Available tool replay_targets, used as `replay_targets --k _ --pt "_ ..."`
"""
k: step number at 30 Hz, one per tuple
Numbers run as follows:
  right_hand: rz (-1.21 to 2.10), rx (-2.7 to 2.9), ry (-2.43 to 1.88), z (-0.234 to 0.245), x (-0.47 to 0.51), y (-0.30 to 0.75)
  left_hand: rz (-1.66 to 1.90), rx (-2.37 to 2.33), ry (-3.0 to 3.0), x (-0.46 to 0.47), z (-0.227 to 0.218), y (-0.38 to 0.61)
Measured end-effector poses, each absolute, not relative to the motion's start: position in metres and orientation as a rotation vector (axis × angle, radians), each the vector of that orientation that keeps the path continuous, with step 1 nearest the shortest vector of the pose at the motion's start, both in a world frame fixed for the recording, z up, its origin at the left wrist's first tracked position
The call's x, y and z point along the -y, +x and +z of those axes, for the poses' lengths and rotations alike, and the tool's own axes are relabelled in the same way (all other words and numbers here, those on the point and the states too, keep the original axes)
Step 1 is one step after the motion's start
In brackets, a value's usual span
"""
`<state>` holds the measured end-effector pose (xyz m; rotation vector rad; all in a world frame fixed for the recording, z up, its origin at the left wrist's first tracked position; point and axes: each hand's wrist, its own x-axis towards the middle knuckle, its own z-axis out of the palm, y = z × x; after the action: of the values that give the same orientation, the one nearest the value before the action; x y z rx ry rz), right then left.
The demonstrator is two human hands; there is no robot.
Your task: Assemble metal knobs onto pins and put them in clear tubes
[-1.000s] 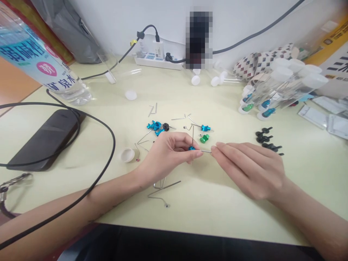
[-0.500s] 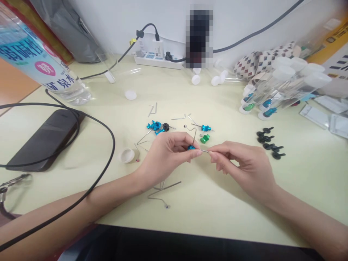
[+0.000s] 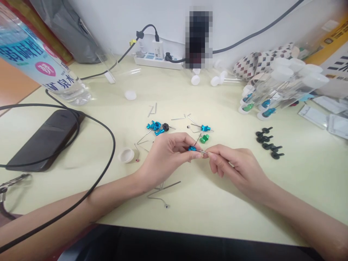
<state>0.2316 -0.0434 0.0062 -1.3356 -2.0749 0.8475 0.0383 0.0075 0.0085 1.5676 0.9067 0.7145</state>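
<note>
My left hand (image 3: pixel 165 159) pinches a small blue anodised metal part (image 3: pixel 192 148) between thumb and fingertips. A thin steel rod (image 3: pixel 202 151) runs from that part to my right hand (image 3: pixel 236 168), whose thumb and forefinger grip the rod close to my left fingertips. A bent wire (image 3: pixel 198 140) rises from the blue part, and its lower end is hidden by my left fingers. Just beyond it lies a green metal part (image 3: pixel 204 138). Further blue metal parts (image 3: pixel 154 126) and a black knob (image 3: pixel 165 127) sit among thin bent wires (image 3: pixel 144 137) behind my left hand.
Several black plastic screws (image 3: pixel 268 144) lie right of my hands. Capped clear tubes (image 3: pixel 285 83) stand at the back right. A water bottle (image 3: pixel 35 58), black cable (image 3: pixel 89 116), dark phone-like slab (image 3: pixel 45 139) and white cup (image 3: pixel 126 155) occupy the left.
My right hand has curled in, its fingers drawing closer to my left hand. The bent wire at the blue part now leans further right.
</note>
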Motion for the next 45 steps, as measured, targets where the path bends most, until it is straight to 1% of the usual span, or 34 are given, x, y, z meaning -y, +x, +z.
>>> replay_targets --k 6,8,12,17,19,23,27,29,33,40,42,45 --pt "1.055 1.99 -1.347 0.009 0.042 0.233 0.699 -0.903 1.581 -0.007 0.01 0.038" --pt "1.038 1.98 -1.336 0.008 0.041 0.233 0.705 -0.908 1.601 -0.008 0.01 0.037" --pt "0.881 2.025 -1.317 0.005 0.039 0.234 0.712 -0.92 1.633 -0.01 0.009 0.038" --pt "0.859 2.074 -1.339 0.0 0.037 0.236 0.712 -0.915 1.644 -0.012 0.005 0.038" --pt "0.734 2.144 -1.336 -0.002 0.036 0.237 0.718 -0.914 1.656 -0.013 0.005 0.038" --pt "0.32 2.268 -1.328 -0.005 0.034 0.24 0.743 -0.926 1.617 -0.016 0.005 0.037" --pt "-0.066 2.351 -1.234 -0.005 0.029 0.246 0.765 -0.904 1.429 -0.02 0.006 0.037" --pt "-0.209 2.455 -1.142 -0.005 0.026 0.25 0.804 -0.861 1.305 -0.021 0.006 0.037" --pt "-0.31 2.644 -1.0 -0.007 0.021 0.254 0.854 -0.768 1.087 -0.022 0.006 0.036" --pt "-0.303 2.715 -1.048 -0.009 0.017 0.251 0.832 -0.645 0.86 -0.025 0.002 0.034" --pt "-0.343 2.652 -1.149 -0.007 0.015 0.253 0.878 -0.649 0.817 -0.027 0.0 0.033" --pt "-0.528 2.43 -1.577 -0.002 0.011 0.264 0.945 -0.638 0.76 -0.032 -0.001 0.032"
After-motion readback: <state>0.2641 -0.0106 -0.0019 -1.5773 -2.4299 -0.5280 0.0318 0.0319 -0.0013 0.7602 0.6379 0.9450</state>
